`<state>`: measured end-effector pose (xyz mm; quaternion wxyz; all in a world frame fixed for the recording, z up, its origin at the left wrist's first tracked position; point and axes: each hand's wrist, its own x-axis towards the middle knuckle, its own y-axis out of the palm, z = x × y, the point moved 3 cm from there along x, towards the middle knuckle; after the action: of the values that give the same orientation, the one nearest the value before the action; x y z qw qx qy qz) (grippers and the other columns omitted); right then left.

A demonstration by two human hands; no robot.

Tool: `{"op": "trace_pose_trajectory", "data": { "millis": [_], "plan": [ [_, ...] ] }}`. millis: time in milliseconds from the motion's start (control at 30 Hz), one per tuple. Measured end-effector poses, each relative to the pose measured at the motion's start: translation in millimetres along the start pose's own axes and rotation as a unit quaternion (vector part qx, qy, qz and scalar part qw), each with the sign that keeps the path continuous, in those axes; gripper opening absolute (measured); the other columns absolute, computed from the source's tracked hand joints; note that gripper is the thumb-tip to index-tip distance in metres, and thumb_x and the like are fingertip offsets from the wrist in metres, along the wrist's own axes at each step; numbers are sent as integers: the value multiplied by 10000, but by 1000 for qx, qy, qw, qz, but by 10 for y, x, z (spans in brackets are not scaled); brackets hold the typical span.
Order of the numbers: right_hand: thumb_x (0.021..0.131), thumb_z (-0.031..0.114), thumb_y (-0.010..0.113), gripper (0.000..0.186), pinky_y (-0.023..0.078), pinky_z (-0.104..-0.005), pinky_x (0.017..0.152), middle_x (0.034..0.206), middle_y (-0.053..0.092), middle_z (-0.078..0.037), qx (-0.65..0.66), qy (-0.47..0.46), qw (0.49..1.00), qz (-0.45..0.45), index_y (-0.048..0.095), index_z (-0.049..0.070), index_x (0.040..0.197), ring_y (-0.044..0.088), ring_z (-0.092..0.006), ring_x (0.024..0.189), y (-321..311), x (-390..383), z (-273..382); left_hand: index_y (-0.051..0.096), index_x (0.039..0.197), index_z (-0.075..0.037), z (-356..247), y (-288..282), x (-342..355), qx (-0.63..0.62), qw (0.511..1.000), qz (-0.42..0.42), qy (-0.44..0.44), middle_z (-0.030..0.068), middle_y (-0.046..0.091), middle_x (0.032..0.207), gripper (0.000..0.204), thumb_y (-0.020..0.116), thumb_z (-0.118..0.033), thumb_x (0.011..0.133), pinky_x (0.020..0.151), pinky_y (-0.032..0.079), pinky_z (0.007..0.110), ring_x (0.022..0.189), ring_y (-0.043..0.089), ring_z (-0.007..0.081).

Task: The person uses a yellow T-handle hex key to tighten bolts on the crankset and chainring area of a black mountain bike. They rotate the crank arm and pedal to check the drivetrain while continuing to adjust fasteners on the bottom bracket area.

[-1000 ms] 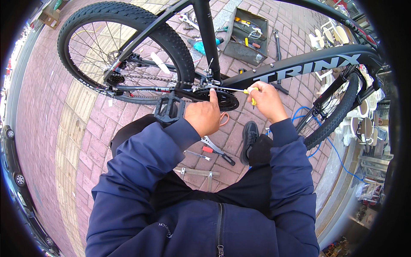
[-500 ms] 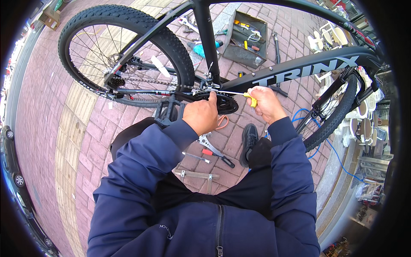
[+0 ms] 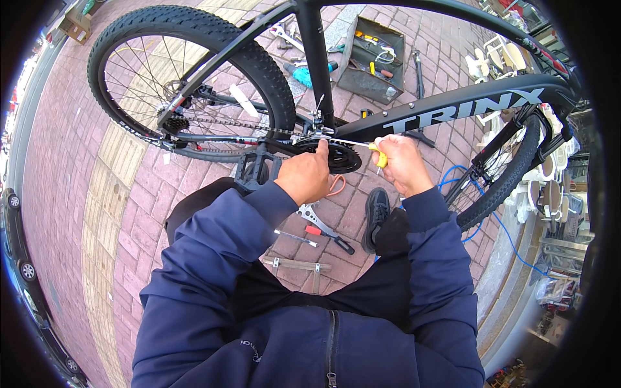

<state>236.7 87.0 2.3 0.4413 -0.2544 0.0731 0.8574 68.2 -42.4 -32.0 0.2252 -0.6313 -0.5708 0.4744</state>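
Observation:
My right hand (image 3: 404, 163) is closed round the yellow handle of a screwdriver (image 3: 378, 156). Its thin shaft runs left to the front derailleur (image 3: 318, 128), low on the black bicycle frame (image 3: 312, 61). My left hand (image 3: 303, 177) has its index finger stretched out, touching the derailleur by the screwdriver's tip. The left hand's other fingers are curled and mostly hidden under it. Just below the fingertip sits the dark chainring (image 3: 344, 159), and a black pedal (image 3: 253, 169) is left of the hand. The screwdriver's very tip is too small to make out.
Beyond the frame stand a metal toolbox (image 3: 372, 81) and a teal power tool (image 3: 303, 75). A silver wrench-like tool (image 3: 314, 216) and a red-and-black tool (image 3: 330, 236) lie on the bricks between my legs. A blue hose (image 3: 501, 226) curves near the front wheel (image 3: 511, 178).
My right hand has shifted very slightly, and the screwdriver handle has turned a little in it. My left hand keeps its place at the derailleur.

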Motion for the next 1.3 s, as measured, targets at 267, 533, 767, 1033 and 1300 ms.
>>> {"op": "trace_pose_trajectory", "data": {
  "millis": [267,533,767,1033,1300],
  "plan": [
    [1035,248,569,236,306,-225,378,723,581,-1,38,46,998,18,648,28,1070,390,-60,434,-72,3,-6,330,1517,112,60,-47,-15,-13,1000,-3,17,273,724,922,819,674,-294,894,787,570,528,849,716,442],
    [1003,250,579,246,310,-245,398,699,590,-1,12,3,1000,-5,682,27,995,428,-75,473,-40,60,-80,314,1515,145,38,47,-14,33,999,-1,18,253,725,884,855,689,-316,901,742,574,514,810,718,425],
    [1013,247,568,258,317,-252,410,708,589,-1,32,22,999,11,689,19,1010,421,-85,471,-22,71,-94,332,1522,110,46,26,-17,19,999,-17,20,247,728,896,830,688,-310,902,764,571,517,823,716,432],
    [1040,244,556,251,318,-248,413,753,590,-4,109,57,992,36,665,18,1030,409,-80,469,-39,91,-161,431,1484,15,137,-65,50,-55,998,0,8,269,730,1020,700,673,-306,911,867,563,509,982,708,441],
    [1041,224,544,241,318,-241,398,733,590,-10,106,41,993,24,655,12,1021,425,-79,460,30,29,-134,453,1448,36,185,4,79,-108,994,0,19,309,714,1030,672,674,-300,910,895,551,521,1003,694,464]
  ]
}}
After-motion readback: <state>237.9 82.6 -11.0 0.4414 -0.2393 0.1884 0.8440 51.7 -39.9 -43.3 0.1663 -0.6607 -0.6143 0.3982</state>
